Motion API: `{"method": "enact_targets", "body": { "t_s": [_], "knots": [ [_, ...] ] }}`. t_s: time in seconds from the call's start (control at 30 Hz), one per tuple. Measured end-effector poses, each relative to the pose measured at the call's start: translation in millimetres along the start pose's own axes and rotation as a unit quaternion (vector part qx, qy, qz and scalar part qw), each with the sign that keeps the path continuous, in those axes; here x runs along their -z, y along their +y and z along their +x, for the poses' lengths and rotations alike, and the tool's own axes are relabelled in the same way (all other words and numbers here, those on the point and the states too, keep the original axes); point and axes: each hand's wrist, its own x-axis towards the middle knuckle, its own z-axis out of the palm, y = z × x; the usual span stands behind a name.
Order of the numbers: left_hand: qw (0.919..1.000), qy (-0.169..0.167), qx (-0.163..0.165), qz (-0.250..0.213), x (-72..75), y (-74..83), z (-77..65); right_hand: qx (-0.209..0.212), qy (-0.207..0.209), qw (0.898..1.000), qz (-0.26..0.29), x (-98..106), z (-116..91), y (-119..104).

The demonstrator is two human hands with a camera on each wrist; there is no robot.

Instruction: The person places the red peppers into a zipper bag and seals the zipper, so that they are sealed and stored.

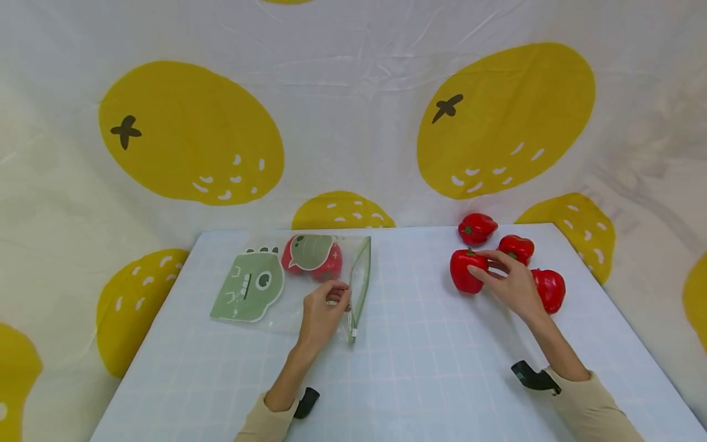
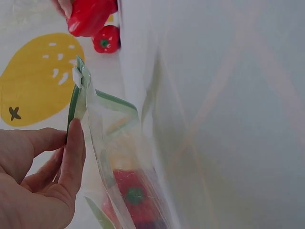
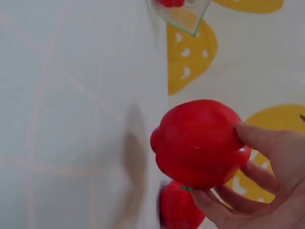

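Two hands at work now: the right hand, right of centre, curls its fingers round a red pepper, thumb on its side. Left of centre, the left hand pinches the green-edged mouth of a clear bag, and red shows through: pepper inside, upper part of the bag! Out by the right hand, three loose peppers cluster at right on the pale checked tabletop. Behind it all, a white backdrop with big yellow prints fills the upper frame.
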Motion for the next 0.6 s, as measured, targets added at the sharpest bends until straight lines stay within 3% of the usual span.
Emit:
{"method": "enact_targets", "body": {
  "t_s": [0.17, 0.6],
  "knots": [
    [0.9999, 0.001, -0.006, 0.009, 2.0, 1.0, -0.4, -0.028, -0.009, 0.998, 0.057, -8.0, 3.1, -8.4],
    [0.9994, 0.008, -0.017, 0.028, 1.3, -0.5, -0.9, -0.082, -0.035, 0.987, 0.134, -34.7, 11.1, -29.4]
  ]
}}
